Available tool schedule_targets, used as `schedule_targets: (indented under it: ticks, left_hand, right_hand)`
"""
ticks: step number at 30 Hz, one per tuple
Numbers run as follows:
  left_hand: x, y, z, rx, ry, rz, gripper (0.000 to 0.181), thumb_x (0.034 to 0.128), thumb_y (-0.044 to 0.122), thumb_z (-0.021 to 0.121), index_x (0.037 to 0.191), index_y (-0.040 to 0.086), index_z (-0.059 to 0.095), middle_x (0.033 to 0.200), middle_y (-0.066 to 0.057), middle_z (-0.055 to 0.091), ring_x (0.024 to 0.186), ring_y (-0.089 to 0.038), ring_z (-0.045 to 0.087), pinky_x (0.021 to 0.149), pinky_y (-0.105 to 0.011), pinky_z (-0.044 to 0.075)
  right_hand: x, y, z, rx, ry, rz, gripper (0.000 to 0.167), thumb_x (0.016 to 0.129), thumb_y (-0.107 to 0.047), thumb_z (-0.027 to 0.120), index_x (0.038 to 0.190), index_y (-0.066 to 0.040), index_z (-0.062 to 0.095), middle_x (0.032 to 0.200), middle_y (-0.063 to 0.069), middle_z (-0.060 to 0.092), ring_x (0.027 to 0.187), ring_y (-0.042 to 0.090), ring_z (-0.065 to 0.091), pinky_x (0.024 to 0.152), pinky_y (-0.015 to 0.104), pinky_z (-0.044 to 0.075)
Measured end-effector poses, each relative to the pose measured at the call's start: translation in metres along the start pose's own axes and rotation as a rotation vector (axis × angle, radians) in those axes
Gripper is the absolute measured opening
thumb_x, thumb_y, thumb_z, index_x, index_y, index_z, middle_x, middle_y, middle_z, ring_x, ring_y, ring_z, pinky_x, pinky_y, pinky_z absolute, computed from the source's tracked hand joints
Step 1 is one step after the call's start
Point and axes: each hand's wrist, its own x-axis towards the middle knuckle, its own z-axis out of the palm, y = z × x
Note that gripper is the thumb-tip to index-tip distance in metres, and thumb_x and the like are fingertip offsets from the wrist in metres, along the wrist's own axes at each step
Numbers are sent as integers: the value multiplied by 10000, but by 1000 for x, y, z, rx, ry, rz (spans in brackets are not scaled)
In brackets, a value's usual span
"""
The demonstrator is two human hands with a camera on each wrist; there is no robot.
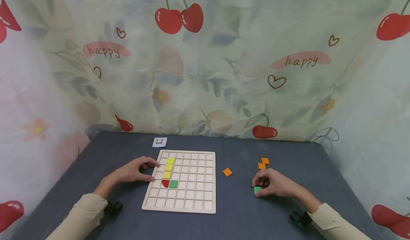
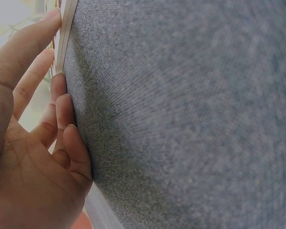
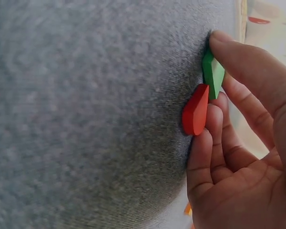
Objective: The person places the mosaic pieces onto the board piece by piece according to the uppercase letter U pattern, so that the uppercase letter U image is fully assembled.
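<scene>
The left hand (image 1: 136,170) rests its thumb and fingertips against the near-left edge of a wooden grid board (image 1: 192,194), fingers relaxed and spread; it grasps nothing. The board lies flat on the dark grey table (image 1: 237,204), just right of that hand. On it, right of the left hand's fingertips, stands a column of 3 yellow square tiles (image 1: 168,167). At the near end of the column, a little right of the left thumb, sit a red rounded tile (image 1: 165,183) and, beside it and farther from the thumb, a green square tile (image 1: 173,184). A small printed card (image 1: 159,142) lies beyond the left hand, past the far edge of the board.

The right hand (image 1: 275,183), well right of the board, pinches a loose green tile (image 1: 257,191) between thumb and fingers, down at table level. A loose red tile (image 3: 195,112) with a rounded edge lies under the same hand, next to the green piece and close to the curled fingers. 2 orange square tiles (image 1: 261,166) lie just beyond the right hand, and 1 more orange tile (image 1: 227,172) lies to its left, between it and the board.

Each wrist carries a black device (image 1: 113,208) below a cream sleeve (image 1: 86,211). Beyond both hands hangs a curtain (image 1: 198,65) printed with cherries, hearts and the word "happy".
</scene>
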Motion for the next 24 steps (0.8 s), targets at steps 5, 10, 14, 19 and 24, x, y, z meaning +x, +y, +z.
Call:
schedule_targets:
  ticks: [5,10,14,19,24]
  left_hand:
    - [0,0,0,-4,-7,6,464,878,275,833,1275,112,655,1202,-87,571,1091,-311,521,936,-522,441]
    - [-1,2,0,-1,-3,-4,467,874,274,837,1275,115,657,1206,-85,572,1091,-309,524,938,-521,441]
    - [-1,2,0,-5,2,-4,469,870,271,840,1274,117,658,1206,-84,571,1093,-311,522,939,-525,438]
    - [0,-1,1,7,5,-5,472,868,299,840,1268,123,661,1195,-70,572,1090,-303,519,939,-515,437]
    - [0,-4,1,13,3,-4,476,870,318,836,1268,128,658,1188,-63,567,1088,-298,513,941,-515,434]
  right_hand:
    - [2,2,-1,-2,-6,-2,189,874,-163,831,1003,-91,713,905,52,654,791,192,592,710,307,518]
    - [4,10,-2,14,-10,-28,197,870,-172,834,997,-111,697,889,49,663,784,173,606,700,319,531]
    - [6,7,-3,14,-7,-14,203,870,-169,835,984,-99,682,866,49,657,776,164,610,697,319,530]
    - [7,0,-2,13,4,15,198,864,-132,835,969,-77,678,869,63,654,775,178,615,709,325,531]
    - [10,0,-2,28,3,8,165,876,-112,820,982,-69,701,907,72,669,783,181,633,721,330,542]
